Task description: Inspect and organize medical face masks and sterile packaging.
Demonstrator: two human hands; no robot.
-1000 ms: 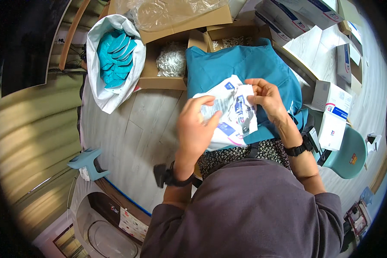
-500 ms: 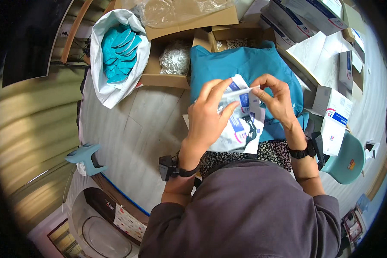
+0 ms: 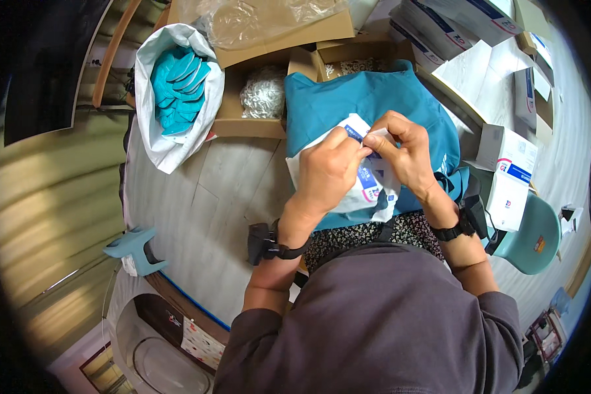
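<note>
My left hand (image 3: pixel 329 169) and my right hand (image 3: pixel 406 152) both pinch the upper part of a white plastic packaging bag (image 3: pixel 372 192) printed with blue and pink. Their fingertips nearly meet at its top edge, and the fingers cover part of it. What the bag contains, if anything, is hidden. Beneath it a large teal cloth (image 3: pixel 348 92), perhaps a bag, spreads over my lap. A dark wrist device is strapped on each of my wrists.
A white sack (image 3: pixel 146 141) at the far left holds several teal curved pieces (image 3: pixel 182 85). Beside it, a cardboard box (image 3: pixel 243 127) contains a clear bag of white bits (image 3: pixel 262 93). White cartons (image 3: pixel 507 190) and a teal stool (image 3: pixel 535 240) stand right. Another teal stool (image 3: pixel 134 249) is left.
My left hand has moved up and inward, from the bag's side to its top edge near my right hand. The bag's top is now gathered between both hands. My view has shifted slightly.
</note>
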